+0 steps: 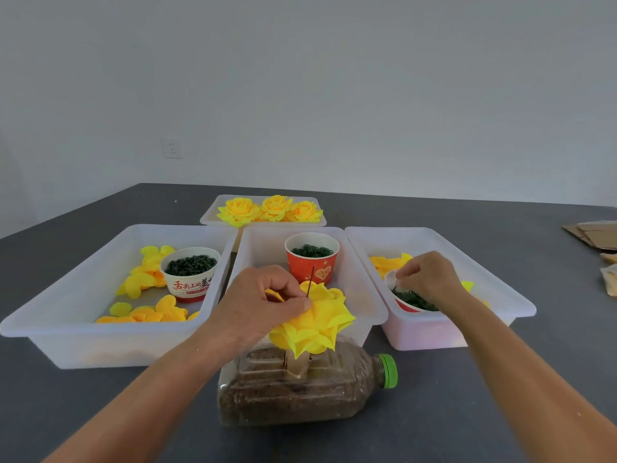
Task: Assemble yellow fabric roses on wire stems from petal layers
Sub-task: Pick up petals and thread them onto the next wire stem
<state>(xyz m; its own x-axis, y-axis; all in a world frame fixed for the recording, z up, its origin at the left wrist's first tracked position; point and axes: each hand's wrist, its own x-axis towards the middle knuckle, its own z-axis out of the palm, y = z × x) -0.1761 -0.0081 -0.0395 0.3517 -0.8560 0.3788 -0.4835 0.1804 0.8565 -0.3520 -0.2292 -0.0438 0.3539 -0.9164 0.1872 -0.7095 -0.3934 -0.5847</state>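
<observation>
Centre frame: left hand is pinching the yellow petal stack on the upright wire. Right hand, fingers curled together, is picking in the right cup. Risk: layers sliding off if pinch is loosening.

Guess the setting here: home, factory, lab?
Probably a small craft workbench in a plain room, not a factory line. A dark table holds plastic bins of loose petals, paper cups of green parts, and a tray of finished roses; bare wall with a socket.
</observation>
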